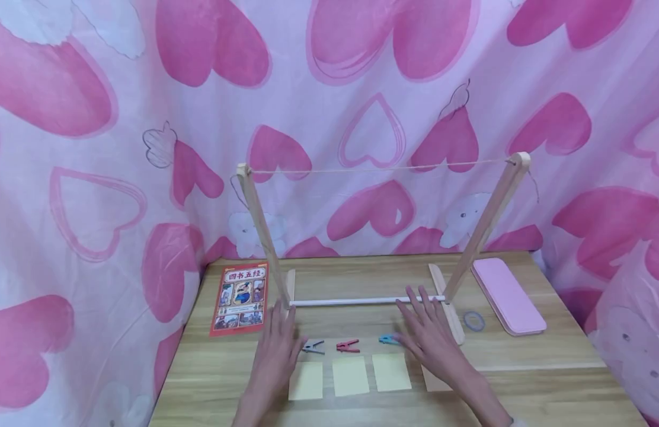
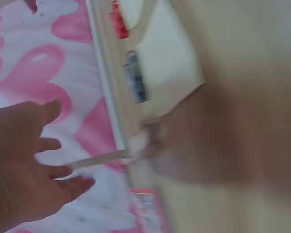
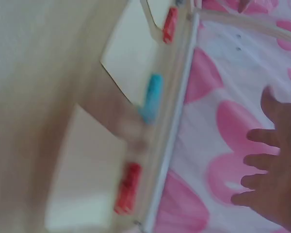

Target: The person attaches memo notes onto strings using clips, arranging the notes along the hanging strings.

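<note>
My left hand [image 1: 276, 344] hovers with fingers extended near the left foot of a wooden frame [image 1: 265, 237]. My right hand [image 1: 433, 341], fingers spread, is near the right end of the frame's white crossbar [image 1: 356, 301]. Neither hand holds anything. Between them lie a grey clothespin [image 1: 314, 347], a red clothespin [image 1: 348, 346] and a blue clothespin [image 1: 388, 339]. A second red clothespin [image 3: 128, 189] shows in the right wrist view; my right hand hides it in the head view. Below are yellow paper squares [image 1: 351, 375] and a tan one [image 1: 435, 381], partly covered by my right forearm.
A thin string [image 1: 372, 170] spans the tops of the frame's two posts. To the left lies a red comic-style booklet [image 1: 241, 296]. A grey ring [image 1: 474, 321] and a pink case [image 1: 509, 296] lie at the right. A heart-patterned curtain [image 1: 308, 107] hangs behind the table [image 1: 553, 379].
</note>
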The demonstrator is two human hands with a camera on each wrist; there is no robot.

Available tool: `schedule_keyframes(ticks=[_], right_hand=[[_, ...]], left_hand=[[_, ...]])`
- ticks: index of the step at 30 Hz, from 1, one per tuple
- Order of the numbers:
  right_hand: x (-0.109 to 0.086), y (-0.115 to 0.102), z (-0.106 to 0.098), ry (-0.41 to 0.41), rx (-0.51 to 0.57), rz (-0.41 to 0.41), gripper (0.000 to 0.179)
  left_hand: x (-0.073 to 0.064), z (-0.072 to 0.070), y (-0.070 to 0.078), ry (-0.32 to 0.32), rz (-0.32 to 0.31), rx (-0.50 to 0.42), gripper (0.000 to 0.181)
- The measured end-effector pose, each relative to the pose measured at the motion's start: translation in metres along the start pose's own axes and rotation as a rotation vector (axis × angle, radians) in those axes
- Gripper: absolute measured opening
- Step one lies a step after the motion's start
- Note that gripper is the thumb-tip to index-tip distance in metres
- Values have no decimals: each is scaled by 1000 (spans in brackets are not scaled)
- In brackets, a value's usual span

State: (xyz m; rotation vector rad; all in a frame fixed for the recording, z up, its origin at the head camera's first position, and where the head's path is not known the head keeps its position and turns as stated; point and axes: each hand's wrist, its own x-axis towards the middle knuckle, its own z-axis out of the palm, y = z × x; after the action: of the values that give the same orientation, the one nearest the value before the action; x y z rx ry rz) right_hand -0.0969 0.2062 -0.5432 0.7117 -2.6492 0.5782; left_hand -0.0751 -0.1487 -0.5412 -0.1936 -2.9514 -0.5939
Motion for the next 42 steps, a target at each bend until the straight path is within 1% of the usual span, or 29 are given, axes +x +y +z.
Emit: schedule_keyframes(ticks=[1,2,4,5,6,8,10,12,13,16,18,20,23,26,28,30,32,34,35,37,39,40,42], right_hand=[[0,-1,4,31,10,-12,64],[1,-3,9,58,24,-23,61],[3,-7,19,95,51,-42,55],[4,-9,25,99,66,-49,52],[5,-11,30,94,79,-53,50],[7,-18,39,65,114,-44,47],[10,-25,48,30,154,-36,45],[14,-34,56,4,180,-34,43],[16,-38,61,-5,191,-40,42],[26,-51,78,-15,198,-95,39],[33,-59,90,-24,179,-151,39],[40,-67,102,-50,153,-203,40],[48,-77,115,-99,93,-244,42],[51,-83,123,-138,54,-245,43],[52,-85,126,-157,36,-229,42],[51,-86,130,-177,14,-211,41],[49,-86,133,-190,-11,-199,39],[47,-84,138,-184,-31,-198,37],[45,-84,140,-173,-39,-203,36],[44,-83,144,-140,-42,-217,34],[43,-83,147,-113,-36,-224,32],[43,-83,147,-107,-31,-224,32],[43,-83,148,-111,-16,-213,31]], left_hand=[[-5,3,-2,12,-35,-22,66],[-10,8,-5,20,-83,-49,62],[-21,17,-10,20,-193,-109,57],[-27,22,-13,11,-252,-150,57],[-33,27,-16,-1,-307,-195,57],[-43,35,-21,-27,-382,-266,59],[-51,41,-27,-39,-413,-323,63],[-56,46,-31,-45,-413,-352,66],[-57,48,-33,-43,-400,-351,68],[-58,53,-37,-39,-374,-342,74],[-57,55,-39,-29,-346,-327,77],[-57,57,-41,-14,-313,-309,77],[-55,59,-43,5,-252,-296,72],[-54,62,-45,-4,-222,-304,66],[-53,66,-46,-13,-226,-315,64],[-53,68,-46,-28,-242,-329,61],[-54,70,-47,-24,-242,-325,61],[-56,71,-48,-7,-233,-308,61],[-56,71,-48,-3,-230,-306,60],[-58,71,-48,28,-210,-292,59],[-60,72,-49,42,-212,-291,55],[-60,71,-48,40,-208,-288,52],[-60,73,-48,46,-221,-292,45]])
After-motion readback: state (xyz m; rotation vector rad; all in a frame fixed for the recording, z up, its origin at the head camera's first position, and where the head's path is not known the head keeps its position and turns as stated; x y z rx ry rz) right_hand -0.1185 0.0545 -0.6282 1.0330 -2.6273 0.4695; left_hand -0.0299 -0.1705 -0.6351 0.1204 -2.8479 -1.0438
